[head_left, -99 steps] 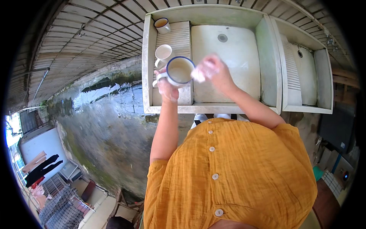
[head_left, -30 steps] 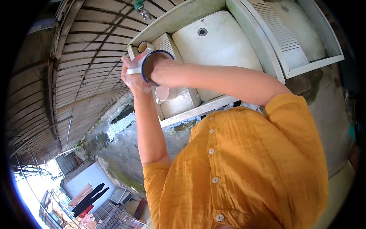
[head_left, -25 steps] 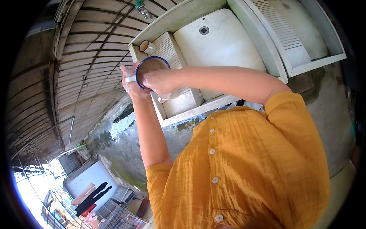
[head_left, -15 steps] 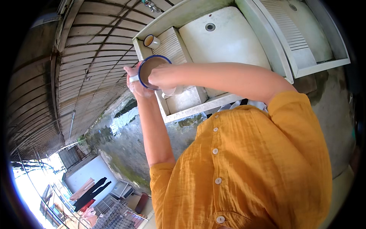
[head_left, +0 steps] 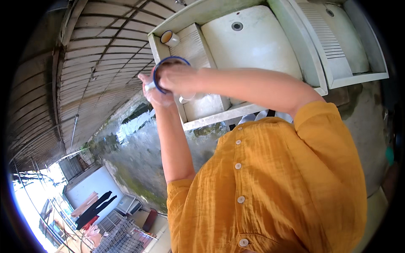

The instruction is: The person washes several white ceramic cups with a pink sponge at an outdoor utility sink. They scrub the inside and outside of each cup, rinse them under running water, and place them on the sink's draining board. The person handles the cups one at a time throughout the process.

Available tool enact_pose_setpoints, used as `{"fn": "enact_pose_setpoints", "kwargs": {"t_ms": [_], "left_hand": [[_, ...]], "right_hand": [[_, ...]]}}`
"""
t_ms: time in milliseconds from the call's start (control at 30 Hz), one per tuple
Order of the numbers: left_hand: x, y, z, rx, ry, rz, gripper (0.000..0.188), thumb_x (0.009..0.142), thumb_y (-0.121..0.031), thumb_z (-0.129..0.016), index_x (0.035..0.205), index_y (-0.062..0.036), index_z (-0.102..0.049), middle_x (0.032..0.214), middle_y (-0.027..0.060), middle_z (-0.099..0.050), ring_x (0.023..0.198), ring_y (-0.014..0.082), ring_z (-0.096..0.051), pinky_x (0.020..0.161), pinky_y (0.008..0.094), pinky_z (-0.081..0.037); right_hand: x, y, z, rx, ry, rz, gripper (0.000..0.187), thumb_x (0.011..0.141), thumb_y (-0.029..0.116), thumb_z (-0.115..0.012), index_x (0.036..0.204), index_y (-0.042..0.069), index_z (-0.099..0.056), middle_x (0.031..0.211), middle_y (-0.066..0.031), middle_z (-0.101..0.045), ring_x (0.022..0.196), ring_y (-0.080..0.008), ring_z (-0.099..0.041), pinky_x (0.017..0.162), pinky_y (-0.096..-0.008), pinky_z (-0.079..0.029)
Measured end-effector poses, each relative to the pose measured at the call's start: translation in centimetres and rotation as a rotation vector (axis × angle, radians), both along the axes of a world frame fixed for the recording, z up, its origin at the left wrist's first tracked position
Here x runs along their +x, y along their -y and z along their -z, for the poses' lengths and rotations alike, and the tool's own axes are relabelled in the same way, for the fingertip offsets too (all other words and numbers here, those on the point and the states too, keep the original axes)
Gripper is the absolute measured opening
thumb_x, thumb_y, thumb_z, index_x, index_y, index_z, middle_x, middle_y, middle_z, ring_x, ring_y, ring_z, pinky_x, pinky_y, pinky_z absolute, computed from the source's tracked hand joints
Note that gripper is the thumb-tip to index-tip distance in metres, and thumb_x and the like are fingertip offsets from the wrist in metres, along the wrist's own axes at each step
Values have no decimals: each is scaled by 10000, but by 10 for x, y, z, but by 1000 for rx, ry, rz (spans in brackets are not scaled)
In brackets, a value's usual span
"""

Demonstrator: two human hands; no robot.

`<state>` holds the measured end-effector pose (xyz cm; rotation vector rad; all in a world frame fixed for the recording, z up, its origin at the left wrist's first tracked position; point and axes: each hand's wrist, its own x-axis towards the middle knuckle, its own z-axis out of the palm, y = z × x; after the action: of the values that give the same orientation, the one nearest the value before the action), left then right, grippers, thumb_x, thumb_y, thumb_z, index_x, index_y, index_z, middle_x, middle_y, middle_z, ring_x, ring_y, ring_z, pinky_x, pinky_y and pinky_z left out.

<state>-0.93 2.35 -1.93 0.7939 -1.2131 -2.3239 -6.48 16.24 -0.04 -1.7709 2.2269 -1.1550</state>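
My left hand (head_left: pixel 157 96), wet with white suds, grips a white enamel mug with a blue rim (head_left: pixel 159 63), tilted with its mouth toward me. My right hand (head_left: pixel 179 79) reaches into the mug's mouth, curled and smeared by motion. Whatever its fingers hold is hidden. A second white mug (head_left: pixel 172 39), orange-brown inside, lies on its side on the sink's ledge beyond my hands. Below my right wrist a white handled piece (head_left: pixel 185 99), maybe another mug, shows only in part.
Under my arms lies a pale stone sink (head_left: pixel 253 46) with a ribbed washboard (head_left: pixel 195 46) and a drain (head_left: pixel 237 26). Another sink (head_left: pixel 358 76) adjoins it on the right. A barred wall (head_left: pixel 105 55) rises at left; clothes (head_left: pixel 95 211) hang at the lower left.
My right hand has shifted slightly within the mug's mouth and is now blurred. The mug has tilted a little more, with my left hand still on it. The view has shifted slightly.
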Motion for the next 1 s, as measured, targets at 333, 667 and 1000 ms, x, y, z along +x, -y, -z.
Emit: {"fn": "enact_pose_setpoints", "kwargs": {"t_ms": [333,667,1000], "left_hand": [[0,-25,18,-231,87,-426,473,912,-417,-564,859,53,-541,824,180,-636,672,250,-626,568,372,-553],[-1,5,25,-701,223,-335,479,925,-330,-573,635,47,-629,570,101,-613,500,156,-544,472,335,-451],[0,17,-2,-410,297,32,287,885,-258,-648,823,16,-588,690,112,-634,558,174,-608,495,296,-521]], "right_hand": [[6,29,42,-115,1464,41,237,882,203,-502,994,32,-621,861,-152,-646,776,-300,-625,728,-382,-484],[49,16,26,-1,680,346,319,929,297,-478,880,28,-641,810,-224,-627,764,-352,-619,681,-428,-476],[42,-9,51,-49,-270,54,169,801,211,-588,680,95,-618,757,-43,-623,778,-227,-627,741,-412,-484]]}}
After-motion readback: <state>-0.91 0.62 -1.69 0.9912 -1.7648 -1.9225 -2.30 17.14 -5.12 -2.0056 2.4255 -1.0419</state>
